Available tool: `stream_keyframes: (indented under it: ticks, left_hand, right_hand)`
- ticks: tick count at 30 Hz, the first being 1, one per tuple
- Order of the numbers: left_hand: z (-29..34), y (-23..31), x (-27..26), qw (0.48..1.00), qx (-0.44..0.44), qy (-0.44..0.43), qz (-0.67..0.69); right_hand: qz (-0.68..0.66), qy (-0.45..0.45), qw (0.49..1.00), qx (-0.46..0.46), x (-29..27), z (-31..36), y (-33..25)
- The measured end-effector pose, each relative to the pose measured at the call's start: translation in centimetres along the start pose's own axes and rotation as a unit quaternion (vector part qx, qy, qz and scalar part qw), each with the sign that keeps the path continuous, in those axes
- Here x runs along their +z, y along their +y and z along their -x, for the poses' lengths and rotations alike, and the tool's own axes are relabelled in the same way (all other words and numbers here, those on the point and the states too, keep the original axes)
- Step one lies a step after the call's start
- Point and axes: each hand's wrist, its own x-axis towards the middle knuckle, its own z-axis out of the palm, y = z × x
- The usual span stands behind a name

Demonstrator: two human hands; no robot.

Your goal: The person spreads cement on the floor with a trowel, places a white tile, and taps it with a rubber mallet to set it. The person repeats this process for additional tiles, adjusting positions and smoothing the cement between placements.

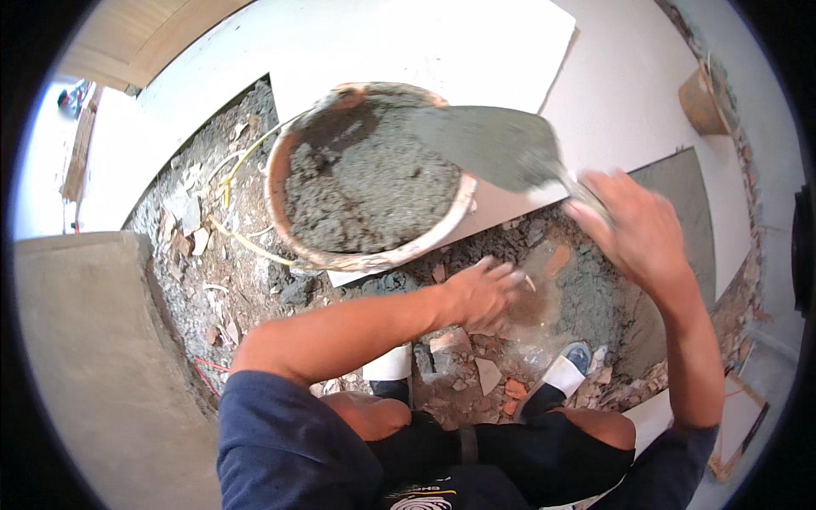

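Rubble floor [255, 280] | right hand [642, 234] clenched on trowel [501, 149] at 1 o'clock over mortar bucket [370, 183] | left hand [484, 293] spread open on rubble

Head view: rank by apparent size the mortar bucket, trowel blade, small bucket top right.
1. mortar bucket
2. trowel blade, held in the right hand
3. small bucket, farther away, so true size is unsure

I see the bucket [365, 178] left of the trowel [497, 146], rubble [476, 365] below it, tiles [612, 93] behind.
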Motion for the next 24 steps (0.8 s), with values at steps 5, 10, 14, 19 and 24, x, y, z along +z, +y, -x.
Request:
stream_keyframes:
  ticks: [5,10,14,19,24]
  left_hand:
    - [8.8,-2.1,3.3,0.959,-0.126,0.135,0.216]
    - [9.4,-4.7,5.5,0.92,-0.18,0.345,0.048]
    - [9.2,-4.7,5.7,0.874,-0.152,0.433,0.159]
    - [9.6,-4.3,5.1,0.862,-0.151,0.412,0.254]
    - [10.7,-3.9,6.4,0.876,-0.134,0.348,0.307]
  right_hand:
    - [0.231,0.07,0.964,-0.108,0.2,-9.6,-8.6]
    - [0.203,-0.061,0.974,-0.082,2.6,-10.2,-12.1]
    - [0.059,-0.17,0.984,0.007,3.3,-9.2,-13.6]
    - [-0.056,-0.226,0.971,0.047,3.2,-8.8,-13.7]
    - [-0.219,-0.226,0.948,0.055,2.2,-7.1,-11.2]
